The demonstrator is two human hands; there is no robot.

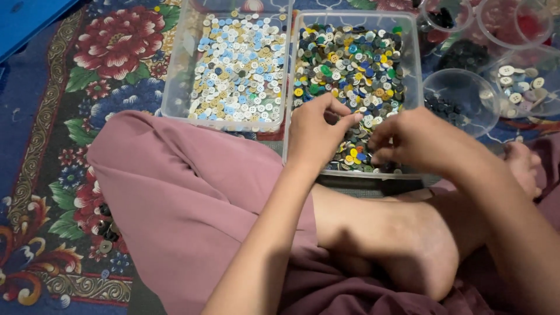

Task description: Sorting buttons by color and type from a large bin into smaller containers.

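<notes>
Buttons sorted by colour family, seated cross-legged on a floral carpet (52,175). Left hand (315,137) hovers over the near edge of the clear plastic tub of mixed dark buttons (350,64), thumb and forefinger pinched together; whether a button sits between them, cannot tell. Right hand (417,140) is beside it, fingers curled down into the same tub, grip hidden. Tub rests against the shin, within easy reach. Second clear tub (236,64) to its left holds pale blue, white and tan buttons. Round clear cups (458,96) on the right keep single colours apart. No labels visible.
</notes>
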